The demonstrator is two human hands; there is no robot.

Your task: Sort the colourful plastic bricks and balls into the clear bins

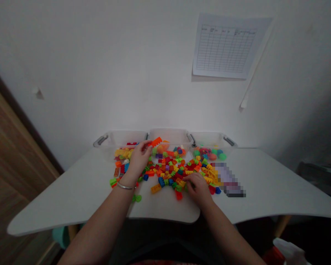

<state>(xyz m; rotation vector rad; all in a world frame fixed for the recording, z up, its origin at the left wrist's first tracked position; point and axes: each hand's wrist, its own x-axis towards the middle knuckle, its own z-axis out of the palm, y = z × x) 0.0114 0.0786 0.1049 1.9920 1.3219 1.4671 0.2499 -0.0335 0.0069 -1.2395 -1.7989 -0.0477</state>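
Observation:
My left hand (pixel 140 157), a silver bangle on its wrist, is raised at the front of the middle bin. Between its fingertips it grips an orange toy building brick (pixel 156 141) with a notched lower edge. My right hand (pixel 199 187) rests low at the front right of a pile of mixed toy bricks (pixel 168 168). Its fingers are curled in beside a yellow brick (pixel 180 182); whatever they pinch is hidden. A red brick (pixel 178 195) and a yellow-orange brick (pixel 156 188) lie at the pile's front edge.
Three clear plastic bins stand in a row against the wall: a left bin (pixel 128 137), a middle bin (pixel 169 135) and a right bin (pixel 208 138), each with toy pieces inside. A pixelated flat object (pixel 228 179) lies right of the pile on the white table (pixel 267 184).

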